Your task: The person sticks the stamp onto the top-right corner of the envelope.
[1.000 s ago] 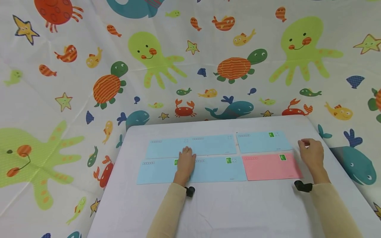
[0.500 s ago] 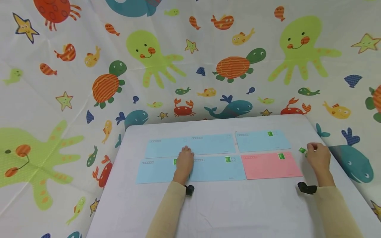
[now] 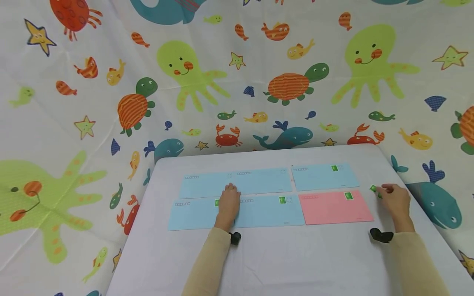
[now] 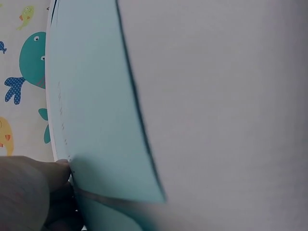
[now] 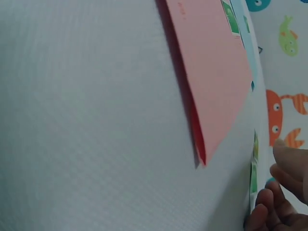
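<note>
I judge this past halfway: small green paper stamps (image 3: pixel 349 196) mark one pink paper envelope (image 3: pixel 329 209) and three pale-blue ones (image 3: pixel 266 216), two upper-left blue envelopes (image 3: pixel 263 185) show none, my left hand (image 3: pixel 228 205) rests relaxed over the blues, and my right hand (image 3: pixel 396 201) is at loose stamps (image 3: pixel 372 188), grip unclear.
</note>
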`<state>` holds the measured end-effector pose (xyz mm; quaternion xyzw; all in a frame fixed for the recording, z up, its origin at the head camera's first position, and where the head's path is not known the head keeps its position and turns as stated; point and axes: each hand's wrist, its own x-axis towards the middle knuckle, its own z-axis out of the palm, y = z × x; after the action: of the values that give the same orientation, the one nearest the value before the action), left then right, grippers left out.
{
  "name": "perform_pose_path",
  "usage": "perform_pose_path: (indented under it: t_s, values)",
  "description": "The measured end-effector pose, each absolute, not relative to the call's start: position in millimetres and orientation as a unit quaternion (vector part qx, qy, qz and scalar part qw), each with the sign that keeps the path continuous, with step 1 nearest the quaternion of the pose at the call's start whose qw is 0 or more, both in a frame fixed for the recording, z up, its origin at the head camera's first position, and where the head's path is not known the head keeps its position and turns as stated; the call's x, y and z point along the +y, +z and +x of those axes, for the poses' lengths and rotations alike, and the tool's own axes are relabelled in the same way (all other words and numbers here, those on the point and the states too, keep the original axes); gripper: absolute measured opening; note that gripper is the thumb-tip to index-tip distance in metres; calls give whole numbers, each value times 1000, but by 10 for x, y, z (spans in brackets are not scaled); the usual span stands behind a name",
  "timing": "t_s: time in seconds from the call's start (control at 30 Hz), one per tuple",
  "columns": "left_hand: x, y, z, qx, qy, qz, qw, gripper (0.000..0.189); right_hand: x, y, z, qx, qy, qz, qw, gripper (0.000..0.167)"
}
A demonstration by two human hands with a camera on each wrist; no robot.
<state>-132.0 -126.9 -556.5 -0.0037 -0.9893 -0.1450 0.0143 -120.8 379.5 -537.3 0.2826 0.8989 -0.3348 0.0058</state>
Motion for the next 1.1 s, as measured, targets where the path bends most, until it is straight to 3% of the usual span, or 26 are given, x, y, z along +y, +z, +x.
perform_pose_path:
  t_s: [0.33,0.6,1.1]
  values:
    - [-1266,-5566,-1335,-989,-146,-1,10,39,3774,-5485,-1275,907,-318,275,20,51]
    - [-1268,-5553,-1334,-990,-139,-5,23,38,3810,-5443,-1328,903,-320,280,64,58]
    - [-1283,-5584,-1351,-990,-137,-3,20,38,3771,-5402,-1300,908,-328,258,36,44]
